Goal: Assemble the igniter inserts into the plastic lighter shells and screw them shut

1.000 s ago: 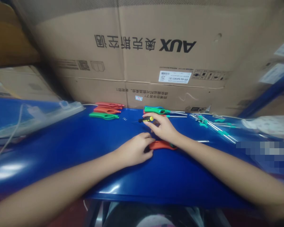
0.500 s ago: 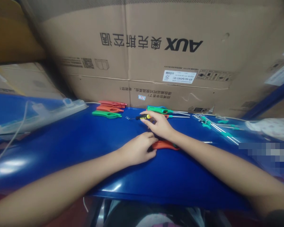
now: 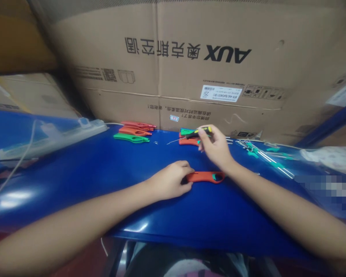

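Note:
My left hand (image 3: 170,181) is closed on the left end of an orange lighter body (image 3: 206,177) that lies flat on the blue table (image 3: 103,173). A little above the table, my right hand (image 3: 216,146) pinches a small screwdriver (image 3: 194,134) with a black and yellow handle. Its thin shaft points left and down. Just behind that hand lie a green and an orange lighter body (image 3: 188,141).
A pile of orange and green lighter bodies (image 3: 134,132) lies at the back left. Metal tubes with teal parts (image 3: 265,154) are spread at the back right. A big cardboard box (image 3: 190,65) stands right behind the table. Clear plastic packaging (image 3: 49,136) lies to the left.
My right hand has lifted the screwdriver off the table and carried it up and to the right. The orange lighter body under it now shows in full. My left hand stayed put.

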A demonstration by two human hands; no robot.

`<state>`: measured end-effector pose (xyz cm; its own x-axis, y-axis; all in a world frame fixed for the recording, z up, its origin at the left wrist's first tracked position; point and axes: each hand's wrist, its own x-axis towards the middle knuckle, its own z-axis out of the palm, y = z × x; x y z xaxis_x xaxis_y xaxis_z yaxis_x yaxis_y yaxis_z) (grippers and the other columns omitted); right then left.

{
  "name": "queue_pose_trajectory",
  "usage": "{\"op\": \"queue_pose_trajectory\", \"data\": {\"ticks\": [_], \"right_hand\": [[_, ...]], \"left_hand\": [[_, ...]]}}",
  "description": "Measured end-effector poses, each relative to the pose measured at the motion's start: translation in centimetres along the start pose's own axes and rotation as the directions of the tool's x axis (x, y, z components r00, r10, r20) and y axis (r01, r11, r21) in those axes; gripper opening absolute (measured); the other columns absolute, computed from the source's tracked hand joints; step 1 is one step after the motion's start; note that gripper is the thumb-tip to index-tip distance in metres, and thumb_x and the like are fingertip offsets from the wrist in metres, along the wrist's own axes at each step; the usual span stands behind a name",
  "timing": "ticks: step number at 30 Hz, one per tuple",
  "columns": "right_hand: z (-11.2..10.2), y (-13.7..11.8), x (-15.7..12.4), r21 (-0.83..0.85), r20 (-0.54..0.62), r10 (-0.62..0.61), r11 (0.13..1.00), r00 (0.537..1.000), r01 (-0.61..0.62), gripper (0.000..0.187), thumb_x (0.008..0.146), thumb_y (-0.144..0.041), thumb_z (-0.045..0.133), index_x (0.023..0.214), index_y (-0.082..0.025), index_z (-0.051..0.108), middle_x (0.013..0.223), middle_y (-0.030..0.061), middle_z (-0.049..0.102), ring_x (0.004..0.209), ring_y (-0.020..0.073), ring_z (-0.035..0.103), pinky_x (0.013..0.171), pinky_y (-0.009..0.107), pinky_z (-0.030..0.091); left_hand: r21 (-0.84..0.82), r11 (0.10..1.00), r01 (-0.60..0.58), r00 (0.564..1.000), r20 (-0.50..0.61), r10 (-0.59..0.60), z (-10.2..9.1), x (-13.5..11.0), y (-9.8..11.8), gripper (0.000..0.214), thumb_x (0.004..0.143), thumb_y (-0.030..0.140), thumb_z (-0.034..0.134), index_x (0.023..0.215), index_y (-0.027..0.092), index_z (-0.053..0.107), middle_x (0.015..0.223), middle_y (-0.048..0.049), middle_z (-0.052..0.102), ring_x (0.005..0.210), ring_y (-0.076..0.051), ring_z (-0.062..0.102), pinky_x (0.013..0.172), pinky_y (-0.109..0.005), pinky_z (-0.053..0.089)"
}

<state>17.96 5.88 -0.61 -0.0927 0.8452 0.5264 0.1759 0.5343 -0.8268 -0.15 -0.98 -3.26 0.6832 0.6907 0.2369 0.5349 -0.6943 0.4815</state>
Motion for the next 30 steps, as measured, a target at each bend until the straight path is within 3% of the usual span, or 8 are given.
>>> {"op": "queue_pose_trajectory", "data": {"ticks": [3,6,10,16,19,22,26,30], "right_hand": [[-2.5,-0.6,-0.6,0.081,-0.109,0.121,0.990,0.987,-0.112,0.045,0.083,-0.066,0.064,0.087,-0.023,0.052,0.064,-0.0031,0.063,0.042,0.0123,0.060,0.038,0.024,0.050],[-4.8,-1.0,-1.6,0.192,-0.197,0.244,0.959,0.949,-0.207,0.052,0.076,-0.069,0.070,0.086,-0.022,0.049,0.071,-0.0007,0.067,0.047,0.0148,0.066,0.038,0.025,0.054],[-6.5,-1.2,-3.2,0.342,-0.222,0.372,0.895,0.901,-0.286,0.050,0.074,-0.063,0.075,0.085,-0.021,0.049,0.072,0.0010,0.069,0.049,0.0133,0.066,0.040,0.022,0.054],[-6.7,-1.1,-4.6,0.439,-0.152,0.486,0.813,0.861,-0.381,0.038,0.083,-0.054,0.068,0.079,-0.020,0.052,0.072,0.0029,0.070,0.045,0.0100,0.059,0.041,0.022,0.055],[-6.7,-1.1,-4.8,0.450,-0.127,0.500,0.799,0.857,-0.399,0.034,0.087,-0.052,0.065,0.080,-0.020,0.053,0.071,0.0018,0.070,0.044,0.0091,0.057,0.042,0.022,0.054],[-6.7,-1.3,-4.8,0.471,-0.118,0.519,0.780,0.847,-0.413,0.034,0.088,-0.052,0.064,0.081,-0.019,0.054,0.068,0.0009,0.068,0.043,0.0090,0.056,0.042,0.022,0.054],[-6.4,-1.6,-5.0,0.487,-0.093,0.543,0.756,0.835,-0.438,0.038,0.087,-0.055,0.065,0.083,-0.019,0.053,0.065,-0.0003,0.065,0.042,0.0092,0.056,0.041,0.022,0.053],[-6.1,-1.7,-5.3,0.474,-0.073,0.533,0.763,0.843,-0.441,0.041,0.087,-0.058,0.064,0.082,-0.019,0.053,0.065,-0.0007,0.064,0.042,0.0092,0.057,0.041,0.022,0.053]], "left_hand": [[-0.047,0.999,-0.013,1.000,0.006,0.013,0.2,-0.1,0.2,0.030,0.086,0.019,0.064,0.114,0.013,0.071,0.107,-0.0102,0.066,0.096,-0.022,0.065,0.089,-0.032,0.053],[-0.099,0.995,-0.028,1.000,0.003,0.029,0.6,0.0,0.4,0.033,0.085,0.020,0.066,0.117,0.013,0.070,0.109,-0.0098,0.066,0.097,-0.021,0.065,0.090,-0.032,0.053],[-0.164,0.985,-0.049,0.998,-0.035,0.044,1.4,0.0,0.6,0.034,0.086,0.023,0.070,0.119,0.016,0.070,0.109,-0.0087,0.068,0.101,-0.021,0.066,0.093,-0.032,0.053],[-0.275,0.961,0.039,0.988,-0.135,-0.079,1.7,0.3,0.7,0.044,0.081,0.037,0.078,0.120,0.018,0.070,0.106,-0.0078,0.070,0.087,-0.017,0.067,0.079,-0.031,0.058],[-0.377,0.922,0.086,0.967,-0.192,-0.169,1.4,0.4,1.0,0.041,0.081,0.039,0.078,0.115,0.018,0.072,0.104,-0.0074,0.073,0.083,-0.016,0.068,0.074,-0.029,0.059],[-0.484,0.867,0.123,0.957,-0.175,-0.233,1.2,0.6,1.5,0.033,0.081,0.038,0.077,0.107,0.017,0.074,0.102,-0.0071,0.075,0.083,-0.016,0.069,0.070,-0.027,0.059],[-0.545,0.831,0.113,0.954,-0.175,-0.244,0.9,0.6,2.1,0.022,0.082,0.032,0.077,0.098,0.017,0.076,0.098,-0.0059,0.076,0.081,-0.015,0.069,0.069,-0.025,0.057],[-0.516,0.852,0.087,0.952,-0.209,-0.224,0.7,0.5,2.4,0.016,0.084,0.030,0.075,0.094,0.017,0.077,0.093,-0.0051,0.077,0.080,-0.015,0.069,0.068,-0.024,0.056]]}}
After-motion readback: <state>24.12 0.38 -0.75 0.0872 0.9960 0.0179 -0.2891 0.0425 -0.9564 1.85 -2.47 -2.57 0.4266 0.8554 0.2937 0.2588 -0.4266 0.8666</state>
